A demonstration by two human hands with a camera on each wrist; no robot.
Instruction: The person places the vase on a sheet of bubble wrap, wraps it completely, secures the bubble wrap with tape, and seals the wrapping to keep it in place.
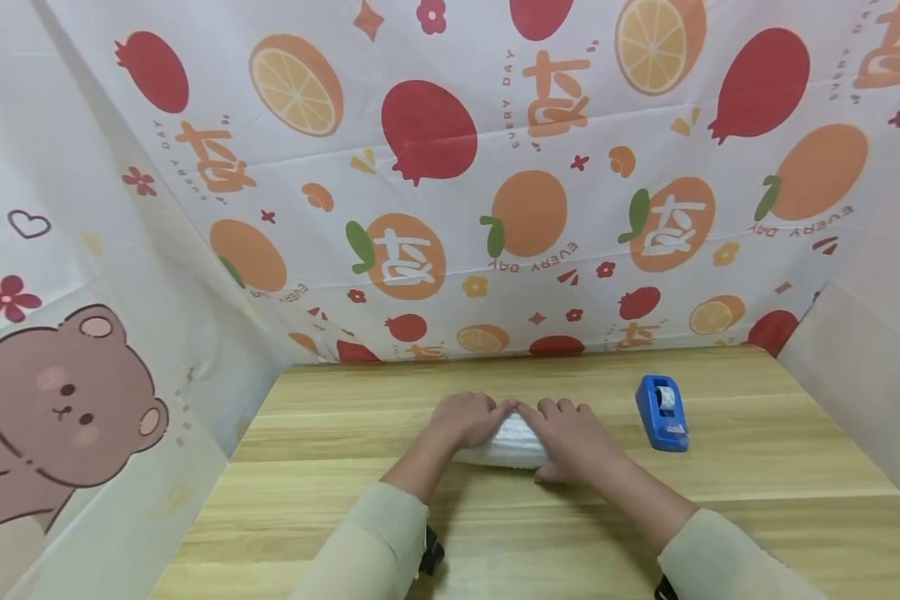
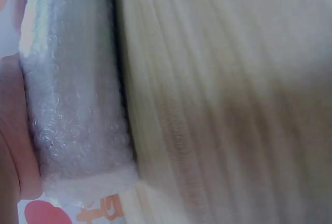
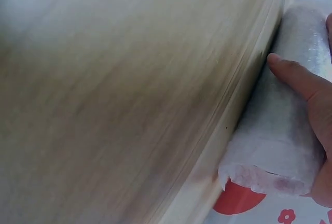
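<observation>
On the wooden table lies a whitish roll of bubble wrap [image 1: 506, 446], its bubbles showing clearly in the left wrist view. My left hand [image 1: 463, 419] grips its left part from above, the thumb reaching toward the middle. Toward the other end, my right hand [image 1: 572, 437] holds the roll with the fingers over the far side and the thumb on the near side. The two hands almost meet at the top of the roll. In the right wrist view the thumb [image 3: 293, 73] lies along the wrap [image 3: 280, 115], whose end has a ragged edge.
A blue tape dispenser [image 1: 662, 417] with a roll of clear tape stands to the right of my right hand on the wooden table [image 1: 330, 450]. Fruit-printed cloth [image 1: 450, 200] hangs behind the table, and a bear-printed cloth [image 1: 67, 400] hangs on the left.
</observation>
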